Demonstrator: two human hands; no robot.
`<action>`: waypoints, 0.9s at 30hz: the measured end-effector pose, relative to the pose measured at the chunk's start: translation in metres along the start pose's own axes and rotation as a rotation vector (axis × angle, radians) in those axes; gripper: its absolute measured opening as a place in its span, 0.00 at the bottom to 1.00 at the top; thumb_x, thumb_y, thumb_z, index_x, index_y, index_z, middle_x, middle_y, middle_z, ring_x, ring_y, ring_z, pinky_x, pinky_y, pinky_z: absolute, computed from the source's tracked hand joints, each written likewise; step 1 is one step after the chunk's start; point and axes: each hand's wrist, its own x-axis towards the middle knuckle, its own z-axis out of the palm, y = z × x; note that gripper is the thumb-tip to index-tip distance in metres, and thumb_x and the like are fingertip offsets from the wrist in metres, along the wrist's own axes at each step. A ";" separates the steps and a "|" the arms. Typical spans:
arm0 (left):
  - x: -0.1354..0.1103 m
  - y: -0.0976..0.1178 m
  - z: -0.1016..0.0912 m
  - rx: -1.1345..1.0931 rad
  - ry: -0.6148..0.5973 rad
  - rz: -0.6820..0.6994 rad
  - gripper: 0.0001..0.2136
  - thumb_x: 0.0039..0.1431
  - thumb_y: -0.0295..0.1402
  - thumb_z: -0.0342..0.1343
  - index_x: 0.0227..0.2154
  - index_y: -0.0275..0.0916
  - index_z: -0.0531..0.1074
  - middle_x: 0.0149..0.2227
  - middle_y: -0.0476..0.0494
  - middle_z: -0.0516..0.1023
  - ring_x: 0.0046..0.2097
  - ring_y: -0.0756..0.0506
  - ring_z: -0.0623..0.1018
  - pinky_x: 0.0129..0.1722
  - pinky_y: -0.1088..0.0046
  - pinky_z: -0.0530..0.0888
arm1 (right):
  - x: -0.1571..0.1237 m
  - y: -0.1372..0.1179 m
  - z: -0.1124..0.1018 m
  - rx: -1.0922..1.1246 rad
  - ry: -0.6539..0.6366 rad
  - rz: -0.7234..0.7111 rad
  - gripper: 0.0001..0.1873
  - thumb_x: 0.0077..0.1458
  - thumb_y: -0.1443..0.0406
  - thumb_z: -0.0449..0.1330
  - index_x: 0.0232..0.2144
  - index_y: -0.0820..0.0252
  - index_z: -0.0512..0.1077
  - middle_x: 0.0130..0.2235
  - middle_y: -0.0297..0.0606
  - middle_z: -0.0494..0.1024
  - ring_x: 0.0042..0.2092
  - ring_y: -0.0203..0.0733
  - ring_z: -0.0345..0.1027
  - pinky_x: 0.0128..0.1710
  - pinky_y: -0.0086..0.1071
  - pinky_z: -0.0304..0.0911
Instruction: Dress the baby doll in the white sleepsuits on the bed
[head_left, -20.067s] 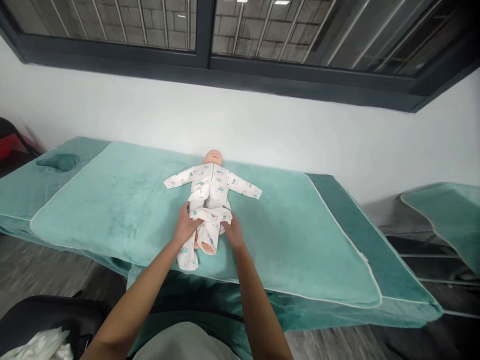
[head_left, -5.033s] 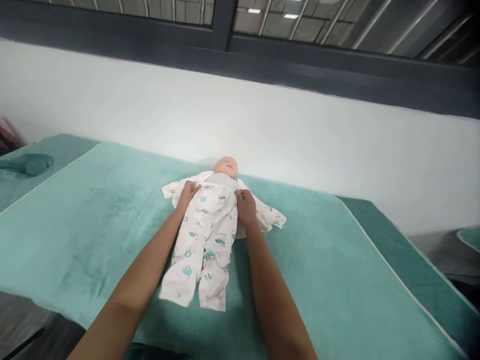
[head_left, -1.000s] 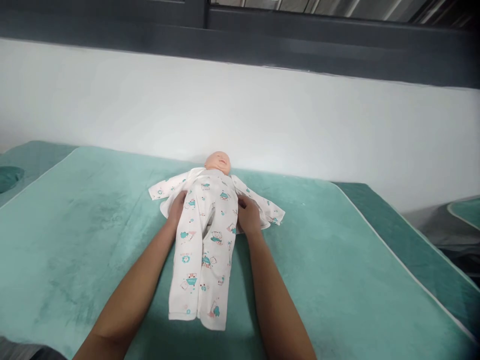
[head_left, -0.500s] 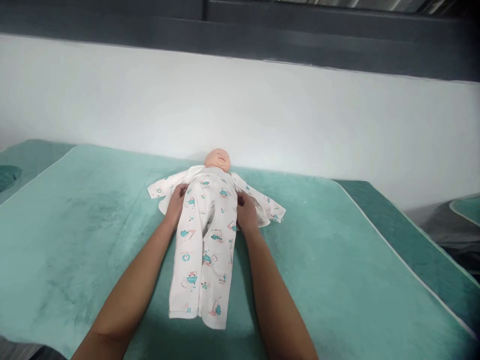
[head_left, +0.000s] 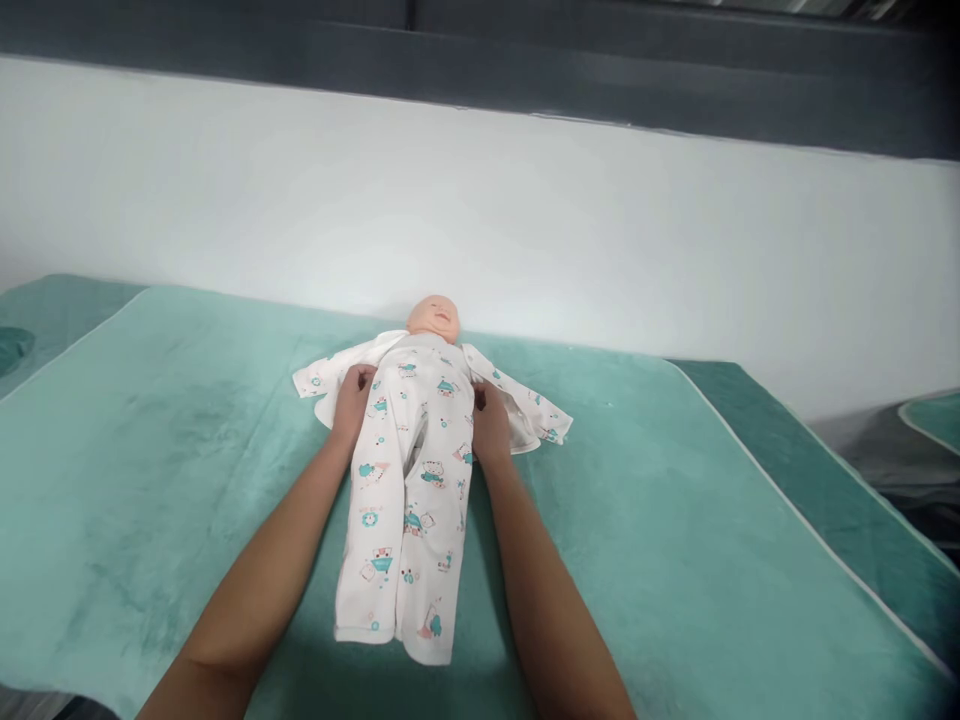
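A baby doll lies on its back on the green cloth, its bald head toward the wall. White printed baby pants cover its front from the chest down, legs stretched toward me, with a gap at the crotch. Beneath them a matching baby shirt spreads its sleeves to both sides. My left hand is closed at the left edge of the pants, near the waist. On the opposite edge, my right hand has its fingers curled in against the fabric. Both sets of fingertips are partly hidden.
A light green cloth with a pale border covers the surface, over a darker green layer showing at the right. Behind the doll's head rises a white wall, topped by a dark grey band.
The camera view has shifted very slightly. Hands, pants and doll otherwise keep almost the same positions.
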 end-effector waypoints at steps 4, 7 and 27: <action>-0.002 0.000 0.000 0.159 0.074 0.233 0.10 0.61 0.39 0.56 0.40 0.43 0.77 0.42 0.44 0.79 0.46 0.43 0.76 0.51 0.65 0.70 | -0.004 -0.005 0.001 0.082 0.091 -0.046 0.14 0.52 0.59 0.58 0.42 0.54 0.72 0.42 0.42 0.80 0.45 0.48 0.73 0.48 0.40 0.67; -0.004 0.003 -0.002 0.160 0.004 0.283 0.11 0.64 0.40 0.53 0.42 0.43 0.78 0.45 0.43 0.79 0.49 0.42 0.76 0.55 0.64 0.70 | -0.009 -0.014 -0.001 0.078 0.183 -0.164 0.14 0.57 0.59 0.56 0.43 0.54 0.73 0.46 0.43 0.79 0.48 0.47 0.72 0.50 0.41 0.67; 0.038 0.001 -0.016 0.406 -0.229 0.425 0.04 0.62 0.34 0.55 0.37 0.42 0.73 0.62 0.39 0.70 0.65 0.38 0.66 0.67 0.53 0.57 | 0.034 -0.039 -0.006 0.099 -0.256 -0.240 0.13 0.50 0.55 0.64 0.28 0.56 0.69 0.59 0.43 0.72 0.49 0.45 0.68 0.47 0.37 0.64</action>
